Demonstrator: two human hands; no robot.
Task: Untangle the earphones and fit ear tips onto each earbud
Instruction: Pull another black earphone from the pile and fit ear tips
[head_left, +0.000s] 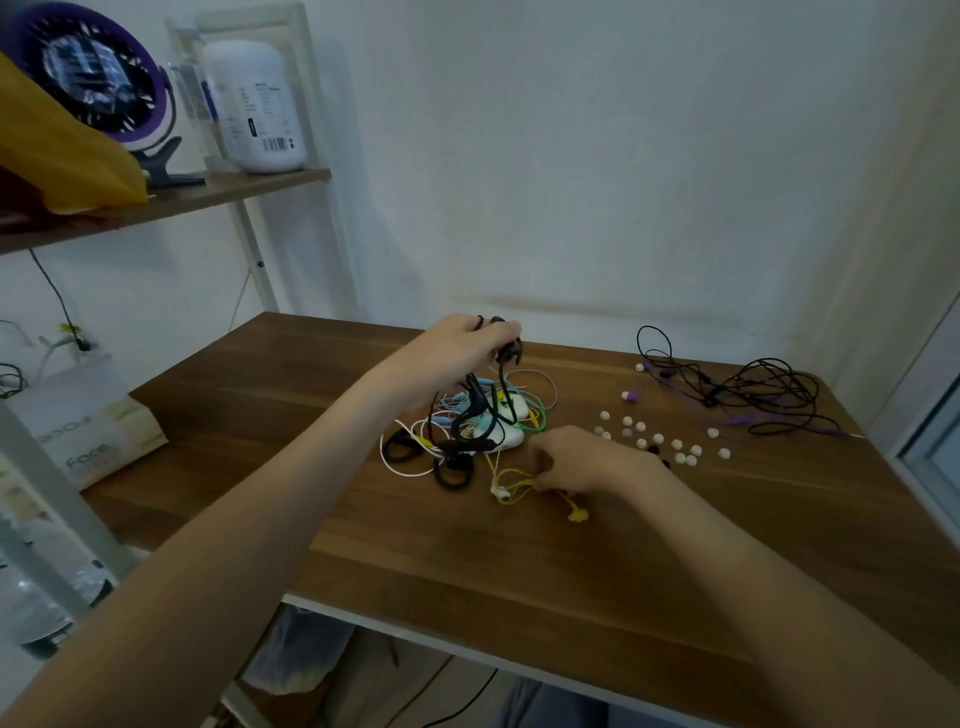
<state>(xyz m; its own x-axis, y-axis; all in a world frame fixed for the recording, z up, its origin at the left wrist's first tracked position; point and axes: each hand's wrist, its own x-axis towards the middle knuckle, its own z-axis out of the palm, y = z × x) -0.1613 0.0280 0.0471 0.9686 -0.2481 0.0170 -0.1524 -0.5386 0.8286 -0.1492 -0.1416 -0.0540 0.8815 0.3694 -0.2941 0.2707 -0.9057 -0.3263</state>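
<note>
right hand (587, 465) pinches yellow earphones (576, 514) | left hand (462, 345) grips black earphones (464, 418), lifted | step: untangling | next: I ease yellow free gently

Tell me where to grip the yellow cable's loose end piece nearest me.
Pinch the yellow end piece by its body, from the near side: bare table lies there, while its yellow cable runs back under the right hand toward the tangle.
</note>
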